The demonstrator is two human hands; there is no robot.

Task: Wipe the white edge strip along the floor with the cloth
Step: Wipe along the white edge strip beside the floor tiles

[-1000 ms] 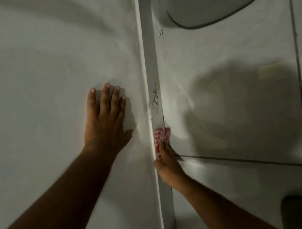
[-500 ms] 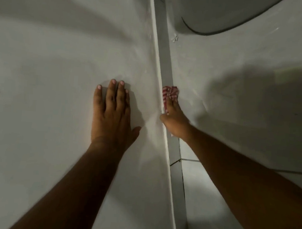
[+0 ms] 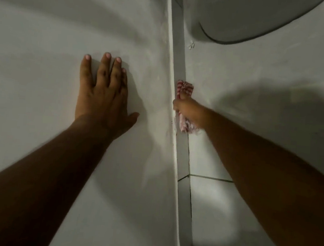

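A white edge strip [image 3: 178, 51] runs from the top middle down to the bottom of the view, between the white wall and the tiled floor. My right hand [image 3: 188, 110] grips a bunched red-and-white striped cloth [image 3: 184, 88] and presses it against the strip about halfway up the view. Cloth sticks out above and below the fist. My left hand [image 3: 103, 92] lies flat on the wall [image 3: 42, 92] to the left of the strip, fingers spread and pointing up, holding nothing.
Pale floor tiles [image 3: 259, 76] with dark grout lines fill the right side. A large white rounded object with a dark rim [image 3: 254, 17] stands at the top right, close to the strip. A small white scrap [image 3: 191, 45] lies on the floor beside the strip.
My right hand has slid the cloth along the strip, away from me, past the grout line; more cloth now trails below the fist. My left hand stays flat on the wall.
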